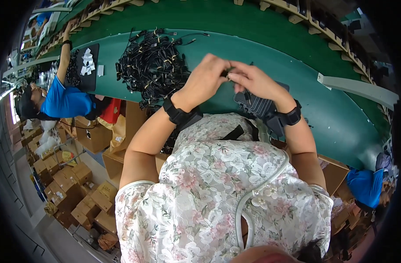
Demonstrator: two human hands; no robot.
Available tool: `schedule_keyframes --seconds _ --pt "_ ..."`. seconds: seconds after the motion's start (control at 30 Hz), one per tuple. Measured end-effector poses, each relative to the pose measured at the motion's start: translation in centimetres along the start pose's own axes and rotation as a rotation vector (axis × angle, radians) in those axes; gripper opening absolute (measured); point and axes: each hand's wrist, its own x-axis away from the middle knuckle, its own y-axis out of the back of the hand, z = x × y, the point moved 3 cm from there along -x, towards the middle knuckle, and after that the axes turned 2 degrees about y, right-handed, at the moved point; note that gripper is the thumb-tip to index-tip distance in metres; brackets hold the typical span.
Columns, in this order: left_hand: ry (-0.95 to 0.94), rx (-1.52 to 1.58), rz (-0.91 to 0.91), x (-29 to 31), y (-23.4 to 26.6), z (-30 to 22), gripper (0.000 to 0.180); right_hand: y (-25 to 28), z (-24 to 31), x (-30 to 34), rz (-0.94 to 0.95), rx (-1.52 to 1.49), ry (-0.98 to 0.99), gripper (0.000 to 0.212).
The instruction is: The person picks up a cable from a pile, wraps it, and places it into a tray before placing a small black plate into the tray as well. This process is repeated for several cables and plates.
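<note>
Above the green work surface (209,44), both hands meet with their fingertips together. Between them is a small dark piece that looks like part of a black cable (227,73); the fingers cover most of it. My left hand (203,83) is closed on it from the left, the fingers bent. From the right, my right hand (259,83) pinches the same piece between thumb and fingers. Beside my left hand lies a large heap of black cables (152,63), many bundled with tan ties. Under my right hand sits a dark grey ribbed tray (259,106), partly hidden by the wrist.
A green belt (196,17) runs behind the surface, edged by a wooden rack (314,26). At left, a person in blue (67,101) reaches past a black board (87,70) with white pieces. Cardboard boxes (69,184) fill the floor; another blue-clad person (365,186) is at right.
</note>
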Motion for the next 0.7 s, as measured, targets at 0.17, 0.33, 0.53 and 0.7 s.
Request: schedule_keyframes --seconds 0.17,0.33,0.53,0.7 --pt "0.459 0.467 -0.217 0.5 -1.7 2.9 0.028 2.1 -0.1 1.0 -0.047 -0.139 0.143 0.035" --pt "0.678 1.033 0.472 1.6 -5.1 3.4 0.026 3.0 -0.8 1.8 -0.295 -0.605 0.321 0.026" --pt "1.019 1.630 -0.023 -1.1 -6.5 -2.0 0.033 1.2 -0.6 2.8 -0.699 0.899 0.364 0.033" --pt "0.697 1.269 0.407 -0.1 -7.3 0.3 0.030 0.7 3.6 4.6 -0.626 1.298 0.699 0.047"
